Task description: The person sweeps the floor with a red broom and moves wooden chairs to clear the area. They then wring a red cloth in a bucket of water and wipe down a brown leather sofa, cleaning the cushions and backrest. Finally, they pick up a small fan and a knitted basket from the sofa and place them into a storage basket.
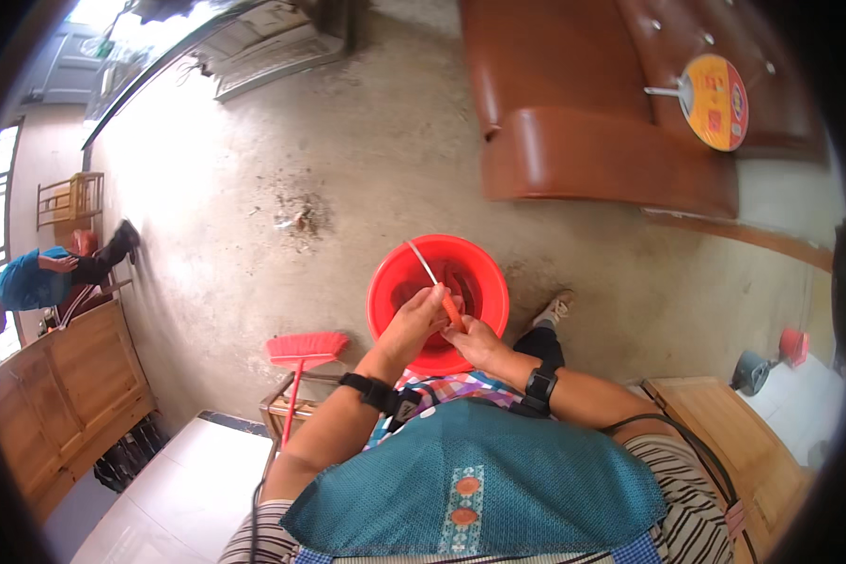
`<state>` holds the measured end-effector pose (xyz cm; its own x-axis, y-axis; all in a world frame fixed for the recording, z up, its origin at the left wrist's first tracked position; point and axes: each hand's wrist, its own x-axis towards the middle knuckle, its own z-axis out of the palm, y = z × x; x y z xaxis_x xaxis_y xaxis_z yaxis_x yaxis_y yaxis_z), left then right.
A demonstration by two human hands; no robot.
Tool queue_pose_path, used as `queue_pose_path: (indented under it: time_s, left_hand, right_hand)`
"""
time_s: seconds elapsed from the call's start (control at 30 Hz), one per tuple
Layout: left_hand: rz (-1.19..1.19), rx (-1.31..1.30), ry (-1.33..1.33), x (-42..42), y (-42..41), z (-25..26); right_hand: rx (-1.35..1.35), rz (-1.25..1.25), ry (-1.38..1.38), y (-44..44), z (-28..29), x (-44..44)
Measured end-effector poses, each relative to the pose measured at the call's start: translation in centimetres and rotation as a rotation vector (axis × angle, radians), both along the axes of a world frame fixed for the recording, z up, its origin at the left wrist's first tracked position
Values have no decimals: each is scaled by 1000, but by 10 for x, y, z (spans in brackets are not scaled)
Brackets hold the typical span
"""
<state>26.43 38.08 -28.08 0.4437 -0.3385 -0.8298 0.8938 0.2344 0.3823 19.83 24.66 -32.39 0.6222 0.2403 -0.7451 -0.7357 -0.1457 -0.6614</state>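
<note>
Both of my hands meet above a red plastic bucket (497, 285) that stands on the floor in front of me. Between them is a slim tool with an orange handle (452, 307) and a thin, pale metal shaft that points up and left over the bucket's rim. My left hand (417, 317) grips the upper part of the handle near the shaft. My right hand (474, 338) closes around the handle's lower end. Dark reddish contents, too unclear to name, lie inside the bucket.
A red broom (307, 347) leans at a wooden stool (276, 409) on the left. Swept debris (299, 218) lies on the floor. A brown leather sofa (557, 148) holds a round hand fan (715, 102). A person (39, 278) sits far left by a wooden cabinet (70, 402).
</note>
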Motion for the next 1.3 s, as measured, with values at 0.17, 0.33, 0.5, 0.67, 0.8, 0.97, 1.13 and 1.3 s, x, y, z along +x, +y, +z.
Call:
queue_pose_path:
  time_s: [0.17,0.33,0.5,0.67,0.8,0.97,1.13,1.3]
  left_hand:
    - [182,-1,30,42,74,15]
    - [321,65,-37,83,106,19]
    - [323,138,-86,139,122,-9]
    - [363,130,1,173,125,-49]
    - [419,64,32,210,111,-84]
    - [380,67,45,230,106,-111]
    - [279,121,-64,221,111,-127]
    - [23,102,-94,201,135,-118]
  right_hand:
    - [-28,295,-203,82,16,53]
    - [-55,314,-181,120,30,109]
    - [136,211,-329,143,-51,152]
    - [-21,348,-235,134,-58,204]
    - [-127,405,-245,120,-79,242]
    - [-71,308,-246,122,-125,246]
    - [-6,96,-126,140,-107,241]
    - [-25,-26,-18,132,-118,218]
